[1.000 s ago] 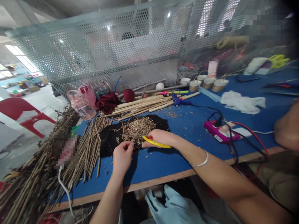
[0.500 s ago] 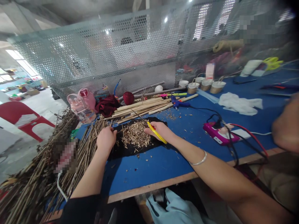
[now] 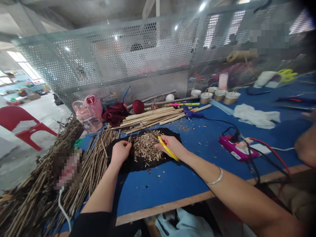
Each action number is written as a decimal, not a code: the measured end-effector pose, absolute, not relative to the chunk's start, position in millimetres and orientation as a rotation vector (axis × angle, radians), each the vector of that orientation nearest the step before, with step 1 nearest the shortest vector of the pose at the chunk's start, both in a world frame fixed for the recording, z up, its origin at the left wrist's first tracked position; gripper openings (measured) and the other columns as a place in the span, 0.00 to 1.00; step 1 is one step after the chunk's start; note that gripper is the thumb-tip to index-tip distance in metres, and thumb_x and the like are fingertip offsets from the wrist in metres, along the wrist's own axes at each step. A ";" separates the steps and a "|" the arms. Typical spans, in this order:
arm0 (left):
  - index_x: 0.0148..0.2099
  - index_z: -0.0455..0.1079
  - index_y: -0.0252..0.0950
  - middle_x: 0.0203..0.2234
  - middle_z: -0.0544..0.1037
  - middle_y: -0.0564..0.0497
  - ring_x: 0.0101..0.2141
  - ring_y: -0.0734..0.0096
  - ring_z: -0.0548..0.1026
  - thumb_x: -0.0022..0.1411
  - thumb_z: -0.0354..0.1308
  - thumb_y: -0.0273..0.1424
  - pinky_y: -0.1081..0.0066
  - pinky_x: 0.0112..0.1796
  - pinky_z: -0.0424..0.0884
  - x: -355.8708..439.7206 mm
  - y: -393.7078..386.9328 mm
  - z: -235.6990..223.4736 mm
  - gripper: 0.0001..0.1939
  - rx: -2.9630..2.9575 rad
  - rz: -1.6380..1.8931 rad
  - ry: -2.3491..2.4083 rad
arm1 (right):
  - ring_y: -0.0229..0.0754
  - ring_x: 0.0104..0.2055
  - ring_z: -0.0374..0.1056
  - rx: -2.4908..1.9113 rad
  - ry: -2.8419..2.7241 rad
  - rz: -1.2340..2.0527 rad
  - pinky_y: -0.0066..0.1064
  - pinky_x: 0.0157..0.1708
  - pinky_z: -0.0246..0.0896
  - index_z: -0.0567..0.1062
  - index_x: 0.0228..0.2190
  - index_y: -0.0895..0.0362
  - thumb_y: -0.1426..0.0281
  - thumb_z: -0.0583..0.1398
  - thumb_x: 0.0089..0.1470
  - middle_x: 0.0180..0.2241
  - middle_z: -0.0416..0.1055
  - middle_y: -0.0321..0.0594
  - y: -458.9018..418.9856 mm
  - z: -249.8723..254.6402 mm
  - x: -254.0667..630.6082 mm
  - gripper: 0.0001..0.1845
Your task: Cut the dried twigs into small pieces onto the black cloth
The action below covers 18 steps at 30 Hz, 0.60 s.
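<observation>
My right hand (image 3: pixel 171 147) grips a pair of scissors with yellow handles (image 3: pixel 170 152); their dark blades point away from me over a heap of pale chopped stem pieces (image 3: pixel 146 146). The heap lies on a black cloth (image 3: pixel 130 167). At the left side of the heap, my left hand (image 3: pixel 120 152) is closed in a pinch, thumb and fingers together. What it pinches is too small to make out. A thick bundle of dry brown stalks (image 3: pixel 92 161) lies left of that hand.
Behind the cloth lie peeled sticks (image 3: pixel 150 116), a dark red ball (image 3: pixel 138 106) and a blue glue gun (image 3: pixel 191 113). A magenta power strip (image 3: pixel 228 148) with cables sits to the right, below white gloves (image 3: pixel 256 115). Another person's arm (image 3: pixel 306 146) shows at the right edge.
My left hand has moved right, closer to the heap, and its fingers are pinched together. The scissors stay in my right hand over the heap. The view has shifted slightly.
</observation>
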<state>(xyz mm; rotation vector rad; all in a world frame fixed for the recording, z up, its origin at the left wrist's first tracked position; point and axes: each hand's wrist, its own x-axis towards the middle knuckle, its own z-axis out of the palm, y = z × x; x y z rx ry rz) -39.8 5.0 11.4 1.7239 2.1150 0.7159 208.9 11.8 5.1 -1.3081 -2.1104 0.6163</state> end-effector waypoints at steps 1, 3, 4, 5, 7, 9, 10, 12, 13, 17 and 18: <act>0.24 0.72 0.35 0.17 0.72 0.51 0.21 0.72 0.68 0.52 0.51 0.39 0.75 0.23 0.56 -39.3 4.0 12.3 0.15 1.702 0.780 2.104 | 0.31 0.19 0.45 -1.309 -2.107 0.621 0.24 0.19 0.37 0.56 0.19 0.56 0.50 0.56 0.46 0.16 0.50 0.28 11.7 5.0 208.6 0.23; 0.25 0.71 0.34 0.16 0.70 0.53 0.19 0.74 0.65 0.51 0.52 0.41 0.75 0.22 0.55 -35.2 0.3 16.6 0.15 1.632 0.937 2.039 | 0.31 0.19 0.45 -1.315 -2.098 0.628 0.24 0.19 0.37 0.57 0.19 0.56 0.50 0.56 0.46 0.16 0.50 0.28 11.4 5.7 208.2 0.23; 0.26 0.71 0.34 0.15 0.69 0.54 0.18 0.75 0.64 0.51 0.53 0.42 0.75 0.21 0.55 -31.4 -2.6 19.8 0.16 1.577 1.022 1.975 | 0.31 0.19 0.45 -1.321 -2.093 0.631 0.24 0.19 0.38 0.57 0.19 0.56 0.50 0.57 0.45 0.16 0.50 0.28 11.3 6.4 208.1 0.23; 0.27 0.71 0.33 0.15 0.68 0.54 0.17 0.77 0.62 0.50 0.54 0.43 0.76 0.20 0.54 -26.4 -6.1 23.4 0.17 1.503 1.100 1.887 | 0.31 0.19 0.45 -1.328 -2.088 0.634 0.24 0.19 0.38 0.57 0.19 0.56 0.51 0.57 0.45 0.16 0.50 0.28 11.1 7.2 207.9 0.23; 0.28 0.69 0.33 0.14 0.66 0.56 0.15 0.80 0.59 0.49 0.56 0.45 0.77 0.18 0.53 -14.0 -14.7 30.5 0.18 1.309 1.208 1.656 | 0.31 0.19 0.46 -1.348 -2.083 0.633 0.24 0.19 0.38 0.58 0.20 0.56 0.51 0.58 0.44 0.16 0.51 0.28 10.4 9.1 207.3 0.22; 0.28 0.67 0.33 0.15 0.65 0.58 0.15 0.82 0.58 0.48 0.58 0.45 0.79 0.17 0.54 -0.2 -24.0 35.1 0.18 1.122 1.217 1.378 | 0.31 0.20 0.47 -1.373 -2.075 0.607 0.24 0.19 0.39 0.59 0.20 0.56 0.52 0.59 0.43 0.17 0.53 0.28 9.1 10.9 206.1 0.22; 0.27 0.66 0.33 0.15 0.65 0.58 0.15 0.83 0.59 0.47 0.59 0.44 0.79 0.17 0.54 6.3 -28.4 36.0 0.18 1.058 1.187 1.282 | 0.32 0.20 0.48 -1.382 -2.066 0.591 0.25 0.20 0.39 0.59 0.20 0.55 0.52 0.60 0.42 0.17 0.53 0.28 8.3 11.7 205.2 0.21; 0.28 0.65 0.33 0.18 0.68 0.56 0.16 0.84 0.61 0.46 0.61 0.43 0.81 0.18 0.56 17.2 -36.1 35.6 0.17 0.978 1.114 1.181 | 0.32 0.21 0.48 -1.370 -2.018 0.595 0.25 0.20 0.41 0.60 0.21 0.55 0.54 0.61 0.41 0.18 0.54 0.28 6.7 12.8 203.0 0.21; 0.28 0.65 0.33 0.20 0.70 0.55 0.17 0.84 0.62 0.45 0.62 0.42 0.81 0.18 0.57 21.3 -39.2 34.8 0.17 0.966 1.064 1.152 | 0.32 0.21 0.49 -1.348 -1.970 0.625 0.25 0.20 0.42 0.60 0.21 0.55 0.54 0.61 0.42 0.18 0.54 0.28 5.9 13.3 201.8 0.20; 0.26 0.65 0.32 0.16 0.68 0.56 0.16 0.84 0.62 0.48 0.60 0.43 0.81 0.16 0.56 30.0 -46.7 32.6 0.18 1.084 0.833 1.093 | 0.33 0.23 0.53 -1.197 -1.695 0.815 0.25 0.23 0.50 0.62 0.24 0.55 0.58 0.59 0.45 0.20 0.58 0.29 4.7 16.6 197.9 0.15; 0.26 0.65 0.32 0.15 0.67 0.56 0.15 0.84 0.61 0.48 0.59 0.43 0.81 0.16 0.55 30.6 -47.5 32.9 0.18 1.110 0.801 1.086 | 0.33 0.23 0.55 -1.161 -1.637 0.864 0.25 0.24 0.52 0.62 0.24 0.56 0.59 0.59 0.45 0.21 0.60 0.30 4.9 17.7 197.3 0.14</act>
